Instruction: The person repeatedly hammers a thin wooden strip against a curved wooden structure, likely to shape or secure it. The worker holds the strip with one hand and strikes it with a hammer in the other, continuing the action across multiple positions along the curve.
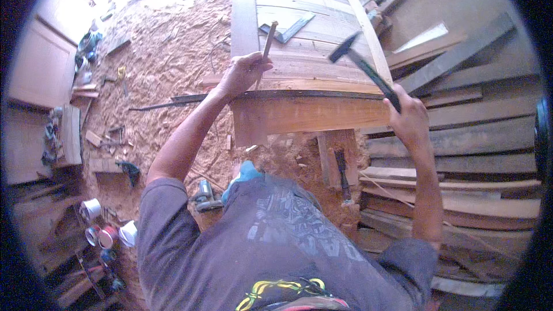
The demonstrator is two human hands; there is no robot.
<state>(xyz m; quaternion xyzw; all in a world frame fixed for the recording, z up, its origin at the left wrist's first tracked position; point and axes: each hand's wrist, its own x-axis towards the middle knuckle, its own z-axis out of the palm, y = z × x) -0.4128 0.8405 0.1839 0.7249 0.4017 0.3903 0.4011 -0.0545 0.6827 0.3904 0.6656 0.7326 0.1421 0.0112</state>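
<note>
My left hand (245, 72) is closed round a slim chisel (270, 41), held nearly upright with its lower end at the near part of a wooden panel (322, 63). In my right hand (410, 116) is a hammer (368, 70), gripped low on its dark handle. Its head is raised above the panel, apart from the chisel. An L-shaped square (298, 27) lies on the panel beyond the chisel. Along the panel's near edge runs a long dark metal bar (187, 98), which sticks out to the left. Below it shows the orange-brown wooden near face (322, 116).
Wood shavings (173, 40) cover the floor. Stacked boards (461, 138) fill the right side. A teal power tool (205, 196) lies near my body, and a dark long tool (343, 173) is below the panel. Tubs (90, 209) stand at lower left; wooden doors (43, 60) lean farther back.
</note>
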